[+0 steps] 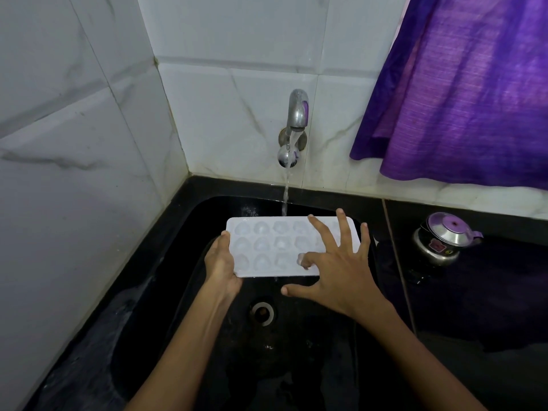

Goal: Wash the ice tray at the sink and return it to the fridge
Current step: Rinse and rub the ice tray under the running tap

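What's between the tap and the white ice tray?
In the head view, only a thin stream of water runs down from the tap, past the black sink rim, behind the ice tray.

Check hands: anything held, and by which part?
The left hand grips the white ice tray by its left short edge, over the sink. The right hand holds nothing; its spread fingers are over the tray's right end.

Ice tray [267, 247]: white plastic, matt, smooth.
Sink [189, 262]: black, glossy, wet; possibly polished stone.
Tap [297, 109]: metal, dull shine, 1 purple plastic insert.
Wall tiles [237, 84]: white, marbled, glossy.
Curtain [462, 84]: purple woven cloth, matt.
Small pot [441, 238]: shiny polished metal.
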Demonstrator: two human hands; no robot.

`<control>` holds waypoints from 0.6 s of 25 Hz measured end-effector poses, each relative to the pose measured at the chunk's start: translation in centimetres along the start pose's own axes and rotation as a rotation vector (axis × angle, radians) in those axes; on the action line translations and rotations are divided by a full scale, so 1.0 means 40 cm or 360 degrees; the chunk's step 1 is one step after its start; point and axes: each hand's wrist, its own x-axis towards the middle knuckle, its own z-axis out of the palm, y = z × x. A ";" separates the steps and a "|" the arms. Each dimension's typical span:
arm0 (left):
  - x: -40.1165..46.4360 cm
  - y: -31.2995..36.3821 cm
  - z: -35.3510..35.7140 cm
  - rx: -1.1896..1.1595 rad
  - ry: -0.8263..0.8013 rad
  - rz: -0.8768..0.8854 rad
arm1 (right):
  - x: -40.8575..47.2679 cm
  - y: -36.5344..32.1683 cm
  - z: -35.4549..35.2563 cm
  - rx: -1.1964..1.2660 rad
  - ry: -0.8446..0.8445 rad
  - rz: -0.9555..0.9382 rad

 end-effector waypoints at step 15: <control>-0.018 -0.008 0.020 0.0018 -0.0041 -0.0047 | 0.143 -0.021 0.001 0.0054 -0.0360 0.0093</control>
